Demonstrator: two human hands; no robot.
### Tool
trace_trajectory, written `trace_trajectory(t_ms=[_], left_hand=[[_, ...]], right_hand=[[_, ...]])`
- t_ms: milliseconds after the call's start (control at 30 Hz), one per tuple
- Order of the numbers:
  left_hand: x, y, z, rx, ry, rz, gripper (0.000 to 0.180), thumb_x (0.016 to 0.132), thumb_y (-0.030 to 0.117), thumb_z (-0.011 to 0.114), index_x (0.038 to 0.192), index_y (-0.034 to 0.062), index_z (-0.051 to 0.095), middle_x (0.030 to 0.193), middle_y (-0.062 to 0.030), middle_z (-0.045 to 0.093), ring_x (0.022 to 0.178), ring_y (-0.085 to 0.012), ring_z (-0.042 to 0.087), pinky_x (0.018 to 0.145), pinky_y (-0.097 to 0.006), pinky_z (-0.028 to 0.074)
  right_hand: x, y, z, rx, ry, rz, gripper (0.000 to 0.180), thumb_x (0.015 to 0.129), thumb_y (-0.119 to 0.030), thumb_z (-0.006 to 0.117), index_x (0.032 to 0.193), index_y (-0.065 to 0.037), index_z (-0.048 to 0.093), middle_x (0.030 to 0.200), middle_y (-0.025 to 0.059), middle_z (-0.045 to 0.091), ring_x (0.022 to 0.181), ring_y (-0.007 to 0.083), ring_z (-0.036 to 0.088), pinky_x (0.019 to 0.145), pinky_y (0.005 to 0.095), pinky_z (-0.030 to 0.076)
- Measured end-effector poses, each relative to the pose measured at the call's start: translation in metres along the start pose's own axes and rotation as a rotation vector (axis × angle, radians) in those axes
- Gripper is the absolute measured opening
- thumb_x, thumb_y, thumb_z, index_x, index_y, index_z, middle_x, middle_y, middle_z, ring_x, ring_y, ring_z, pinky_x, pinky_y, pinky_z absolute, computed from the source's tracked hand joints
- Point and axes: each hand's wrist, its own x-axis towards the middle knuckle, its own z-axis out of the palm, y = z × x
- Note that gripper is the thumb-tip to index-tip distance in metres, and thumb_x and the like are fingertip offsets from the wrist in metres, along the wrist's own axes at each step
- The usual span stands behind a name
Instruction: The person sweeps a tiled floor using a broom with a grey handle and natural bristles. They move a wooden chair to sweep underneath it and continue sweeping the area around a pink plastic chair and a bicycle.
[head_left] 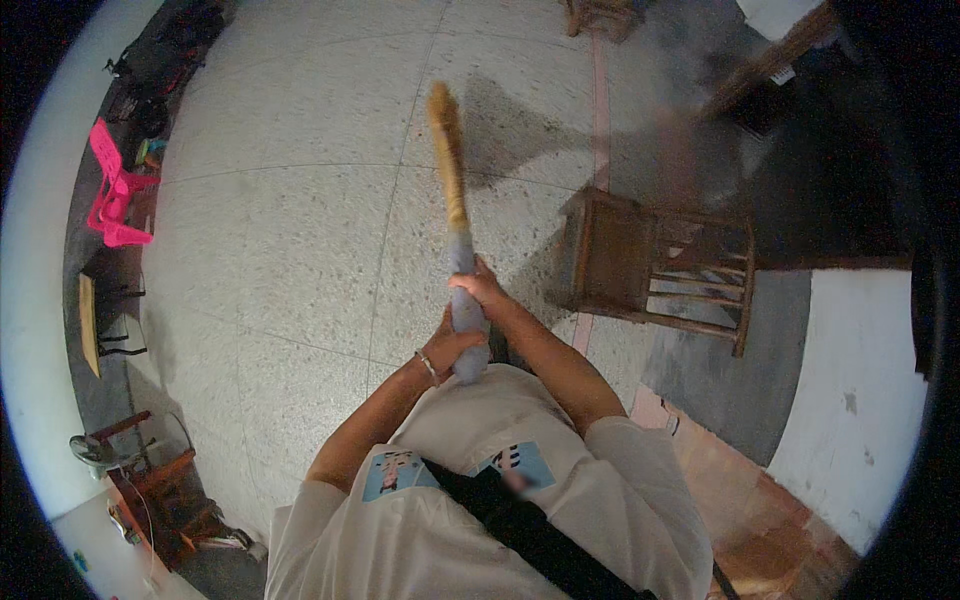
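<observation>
A broom (449,165) with yellow-brown straw and a pale grey-violet handle points away from my body, seen narrow side on. Its fan-shaped shadow falls on the floor to the right of the straw. My left hand (455,343), with a bracelet at the wrist, is wrapped round the lower part of the handle near my shirt. Higher up, just below where the straw begins, my right hand (482,284) grips the same handle. Whether the straw tip touches the floor, I cannot tell.
A wooden chair (612,255) stands close on the right. Along the left wall are a pink plastic chair (118,195), a small folding table (90,325) and wooden furniture (160,490). Speckled floor tiles (300,230) spread ahead. Another wooden piece (605,15) is at the far edge.
</observation>
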Motion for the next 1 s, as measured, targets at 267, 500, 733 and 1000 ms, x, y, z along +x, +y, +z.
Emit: trace_trajectory(t_ms=[267,500,733,1000], left_hand=[[0.089,0.016,0.021,-0.069,-0.179,-0.104,0.061,0.069,0.018,0.063,0.122,0.0108,0.032,0.088,-0.0099,0.051,0.068,-0.0215,0.055,0.054,-0.035,0.048],[0.078,0.014,0.010,-0.159,-0.193,-0.126,0.056,0.070,0.023,0.064,0.116,0.0073,0.034,0.088,-0.0113,0.052,0.070,-0.0221,0.057,0.055,-0.034,0.049],[0.089,0.043,0.053,-0.019,0.195,0.038,0.068,0.068,0.013,0.064,0.122,0.0084,0.023,0.092,-0.0116,0.049,0.070,-0.0246,0.056,0.058,-0.038,0.050],[0.157,0.093,0.096,0.123,-0.218,-0.122,0.075,0.069,0.010,0.063,0.129,0.0139,0.018,0.093,-0.0120,0.049,0.069,-0.0238,0.056,0.058,-0.037,0.050]], right_hand=[[0.053,-0.024,-0.089,-0.003,0.347,0.066,0.069,0.059,-0.006,0.063,0.120,-0.006,0.030,0.101,0.0141,0.048,0.084,0.0283,0.051,0.065,0.0448,0.045],[0.051,-0.017,-0.060,-0.058,0.213,0.194,0.074,0.060,-0.015,0.063,0.125,-0.008,0.027,0.109,0.0147,0.044,0.090,0.0305,0.049,0.072,0.0460,0.042],[0.065,-0.055,-0.062,0.009,-0.051,0.092,0.043,0.063,-0.012,0.061,0.103,-0.005,0.046,0.084,0.0051,0.051,0.071,0.0166,0.050,0.062,0.0320,0.043],[0.061,-0.116,-0.143,0.219,0.318,-0.166,0.053,0.063,-0.011,0.062,0.111,-0.003,0.040,0.091,0.0109,0.051,0.074,0.0254,0.054,0.060,0.0389,0.045]])
